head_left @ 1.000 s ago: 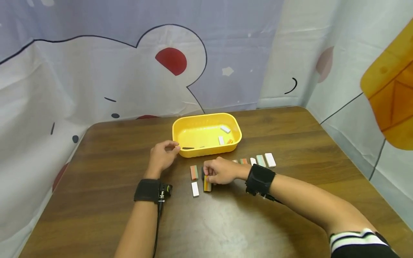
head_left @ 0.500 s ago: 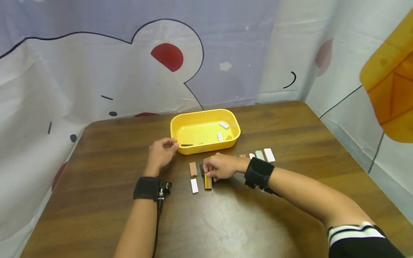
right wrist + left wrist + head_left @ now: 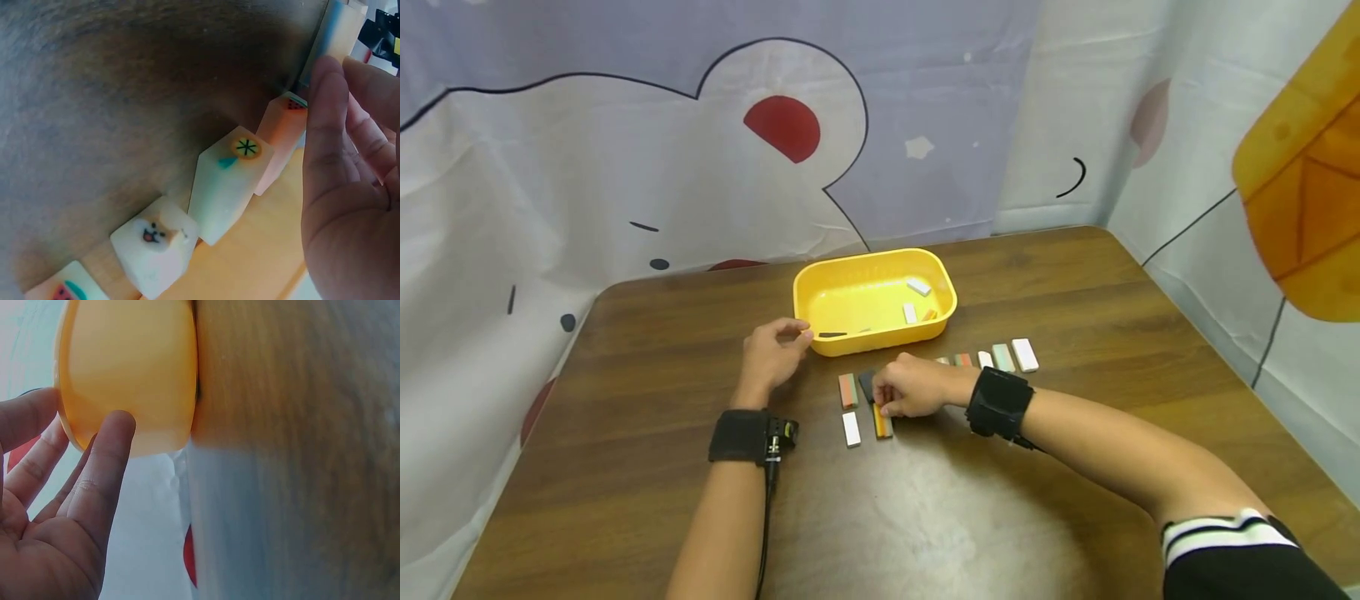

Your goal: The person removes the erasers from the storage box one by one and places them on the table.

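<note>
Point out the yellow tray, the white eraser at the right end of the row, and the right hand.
yellow tray (image 3: 811, 293): head view, bare left inner wall.
white eraser (image 3: 1025, 354): head view, middle of its top face.
right hand (image 3: 910, 386): head view, back of the hand.

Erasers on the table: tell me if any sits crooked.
One does: the dark eraser under the right hand lies tilted, while the orange-green eraser and white eraser beside it lie straight.

Just beyond the left hand's fingertips sits the tub on the table. Two blocks lie left of the right hand's fingers — a row of blocks behind its wrist.
</note>
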